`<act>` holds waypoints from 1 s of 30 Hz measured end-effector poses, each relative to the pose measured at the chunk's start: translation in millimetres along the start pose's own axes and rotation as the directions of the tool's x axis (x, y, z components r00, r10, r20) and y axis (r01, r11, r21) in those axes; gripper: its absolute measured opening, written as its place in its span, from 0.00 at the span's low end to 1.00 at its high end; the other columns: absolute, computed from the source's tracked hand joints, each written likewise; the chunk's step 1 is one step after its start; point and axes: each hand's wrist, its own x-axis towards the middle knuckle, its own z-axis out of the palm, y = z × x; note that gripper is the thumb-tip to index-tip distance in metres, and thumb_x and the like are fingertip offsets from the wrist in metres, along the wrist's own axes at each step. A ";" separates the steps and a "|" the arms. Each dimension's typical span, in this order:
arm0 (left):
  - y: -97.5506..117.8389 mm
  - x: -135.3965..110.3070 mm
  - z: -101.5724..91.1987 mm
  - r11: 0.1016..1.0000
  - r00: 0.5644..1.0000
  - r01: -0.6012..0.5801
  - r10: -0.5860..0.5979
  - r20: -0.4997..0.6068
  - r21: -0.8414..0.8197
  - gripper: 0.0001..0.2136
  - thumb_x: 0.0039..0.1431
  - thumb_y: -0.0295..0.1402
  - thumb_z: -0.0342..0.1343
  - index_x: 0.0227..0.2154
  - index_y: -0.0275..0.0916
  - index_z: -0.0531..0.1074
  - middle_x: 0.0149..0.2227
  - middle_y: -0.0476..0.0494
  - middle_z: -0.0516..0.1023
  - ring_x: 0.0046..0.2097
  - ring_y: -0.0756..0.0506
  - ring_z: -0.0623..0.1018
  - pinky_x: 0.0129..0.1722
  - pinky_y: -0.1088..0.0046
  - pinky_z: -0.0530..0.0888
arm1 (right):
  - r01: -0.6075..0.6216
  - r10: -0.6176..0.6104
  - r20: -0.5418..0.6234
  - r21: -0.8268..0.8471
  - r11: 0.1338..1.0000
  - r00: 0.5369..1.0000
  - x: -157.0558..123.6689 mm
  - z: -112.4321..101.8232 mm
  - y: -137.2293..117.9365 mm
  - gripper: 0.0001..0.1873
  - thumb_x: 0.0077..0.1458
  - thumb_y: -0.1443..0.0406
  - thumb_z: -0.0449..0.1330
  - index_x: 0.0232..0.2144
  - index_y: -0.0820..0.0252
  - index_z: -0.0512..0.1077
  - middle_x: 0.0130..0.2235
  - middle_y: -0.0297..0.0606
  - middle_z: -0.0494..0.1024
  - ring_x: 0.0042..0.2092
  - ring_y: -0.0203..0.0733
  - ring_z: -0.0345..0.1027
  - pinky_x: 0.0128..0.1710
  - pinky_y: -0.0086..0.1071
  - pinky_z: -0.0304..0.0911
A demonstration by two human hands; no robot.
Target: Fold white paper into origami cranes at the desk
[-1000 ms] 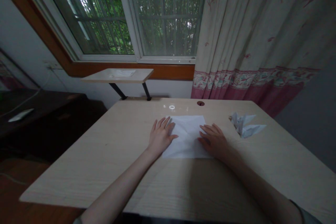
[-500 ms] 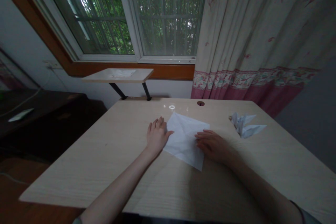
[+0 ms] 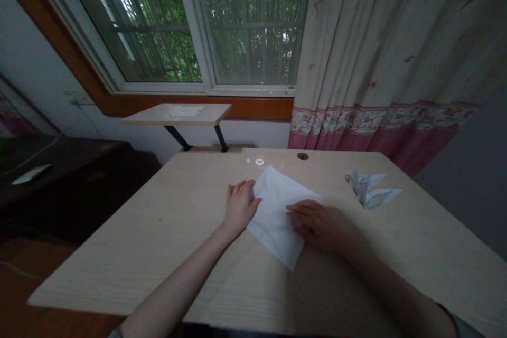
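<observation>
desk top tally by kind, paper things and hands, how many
paper sheet: 1
origami figure: 1
hands, left hand and right hand: 2
total: 4

Head-worn camera, looking forward and down from above and behind my fingers (image 3: 240, 190): they sit near at lower centre, with the desk (image 3: 158, 253) around them and the window (image 3: 245, 26) well beyond them.
</observation>
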 end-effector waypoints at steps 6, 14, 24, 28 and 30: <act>7.9 2.1 -8.2 0.995 1.000 -0.006 0.006 -0.008 -0.095 0.13 0.65 0.31 0.53 0.51 0.42 0.69 0.49 0.41 0.80 0.52 0.38 0.77 0.64 0.42 0.59 | 0.028 -0.038 0.166 0.066 0.997 0.985 -0.4 4.4 -7.7 0.27 0.66 0.52 0.55 0.64 0.52 0.64 0.64 0.39 0.69 0.65 0.47 0.61 0.68 0.51 0.50; 10.1 2.3 -12.8 0.980 0.991 -0.078 0.056 -0.119 -0.184 0.11 0.68 0.32 0.50 0.51 0.42 0.68 0.43 0.44 0.81 0.47 0.43 0.79 0.64 0.50 0.60 | 0.013 -0.019 0.167 0.039 0.999 0.986 2.4 3.8 -9.4 0.26 0.67 0.55 0.55 0.64 0.52 0.64 0.64 0.39 0.69 0.65 0.45 0.61 0.69 0.51 0.47; 14.5 1.7 -18.2 0.956 0.984 -0.151 0.122 -0.127 -0.250 0.16 0.69 0.34 0.50 0.57 0.42 0.67 0.43 0.45 0.80 0.47 0.43 0.78 0.63 0.52 0.60 | 0.008 0.000 0.054 -0.140 0.990 0.999 -0.2 15.5 0.3 0.25 0.68 0.53 0.52 0.62 0.56 0.66 0.61 0.44 0.72 0.61 0.50 0.64 0.63 0.49 0.59; 10.0 1.6 -11.9 0.940 0.981 -0.165 0.124 -0.149 -0.298 0.11 0.67 0.33 0.50 0.48 0.41 0.74 0.42 0.44 0.79 0.46 0.42 0.77 0.61 0.50 0.61 | 0.018 -0.040 -0.116 -0.184 0.983 0.992 -1.4 21.9 4.3 0.34 0.65 0.46 0.53 0.65 0.58 0.61 0.58 0.48 0.73 0.58 0.55 0.64 0.60 0.51 0.58; 8.5 1.8 -9.2 0.918 0.982 -0.153 0.100 -0.159 -0.366 0.09 0.65 0.32 0.52 0.43 0.40 0.76 0.40 0.43 0.78 0.45 0.41 0.76 0.58 0.52 0.66 | 0.011 -0.055 -0.210 -0.204 0.979 0.976 -0.8 22.8 3.7 0.38 0.64 0.42 0.49 0.67 0.58 0.57 0.57 0.50 0.72 0.58 0.57 0.63 0.61 0.53 0.56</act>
